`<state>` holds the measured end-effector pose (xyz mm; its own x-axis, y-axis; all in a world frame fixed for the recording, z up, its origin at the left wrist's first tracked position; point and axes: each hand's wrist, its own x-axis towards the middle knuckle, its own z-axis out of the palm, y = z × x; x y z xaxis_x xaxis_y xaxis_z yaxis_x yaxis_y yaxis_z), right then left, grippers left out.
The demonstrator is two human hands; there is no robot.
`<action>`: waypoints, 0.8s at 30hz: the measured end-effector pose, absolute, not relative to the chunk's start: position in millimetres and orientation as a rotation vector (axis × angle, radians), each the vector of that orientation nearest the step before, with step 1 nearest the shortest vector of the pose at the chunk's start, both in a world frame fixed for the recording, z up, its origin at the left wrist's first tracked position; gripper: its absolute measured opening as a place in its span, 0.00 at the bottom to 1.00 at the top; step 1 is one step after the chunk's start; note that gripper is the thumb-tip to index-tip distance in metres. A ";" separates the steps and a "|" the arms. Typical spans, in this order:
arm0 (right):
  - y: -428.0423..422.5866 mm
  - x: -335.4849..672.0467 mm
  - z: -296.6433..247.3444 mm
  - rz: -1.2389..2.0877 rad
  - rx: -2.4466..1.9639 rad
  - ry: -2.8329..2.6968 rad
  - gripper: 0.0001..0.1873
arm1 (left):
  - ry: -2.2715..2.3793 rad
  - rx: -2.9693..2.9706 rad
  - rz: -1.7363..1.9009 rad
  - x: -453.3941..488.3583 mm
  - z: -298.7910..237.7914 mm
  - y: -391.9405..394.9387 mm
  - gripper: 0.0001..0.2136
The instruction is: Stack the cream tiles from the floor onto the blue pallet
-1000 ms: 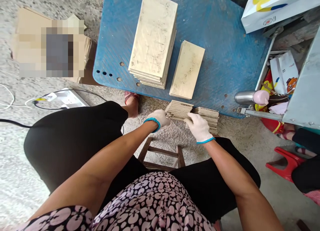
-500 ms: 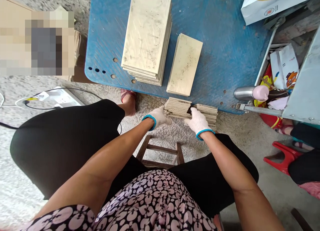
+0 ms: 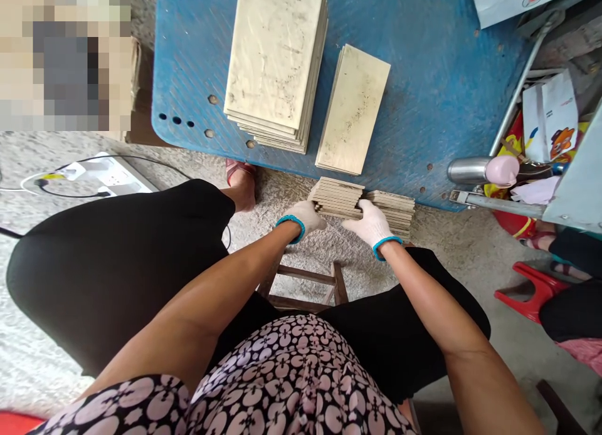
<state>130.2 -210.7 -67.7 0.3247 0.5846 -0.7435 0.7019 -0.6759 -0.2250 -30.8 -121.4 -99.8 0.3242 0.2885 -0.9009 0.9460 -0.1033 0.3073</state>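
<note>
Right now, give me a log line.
left hand: white-gloved, on beige tile stack | right hand: at its join with second beige stack | blue perforated board: tall cream tile stack, short cream tile stack

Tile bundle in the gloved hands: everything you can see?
The tile bundle is thin, flat beige tiles, apparently ceramic, stacked face to face in two blocks side by side, edges showing. The left hand, white-gloved, touches its left end; the right hand, also gloved, grips it at the middle. It is just off the edge of the blue table.
</note>
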 end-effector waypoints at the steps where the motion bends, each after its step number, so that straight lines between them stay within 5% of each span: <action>1: -211.2 128.8 -69.5 -1.288 2.432 1.147 0.27 | 1.159 1.611 -0.840 -29.4 -100.0 -122.5 0.28; 24: -204.4 122.2 -76.7 -1.530 2.617 1.010 0.16 | 1.172 1.464 -0.610 -42.5 -99.6 -127.7 0.25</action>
<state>122.2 -204.4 -76.7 0.3422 0.5430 -0.7669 0.4920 -0.7989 -0.3461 -42.5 -127.7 -99.6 0.3756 0.3289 -0.8665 0.8985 0.1001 0.4275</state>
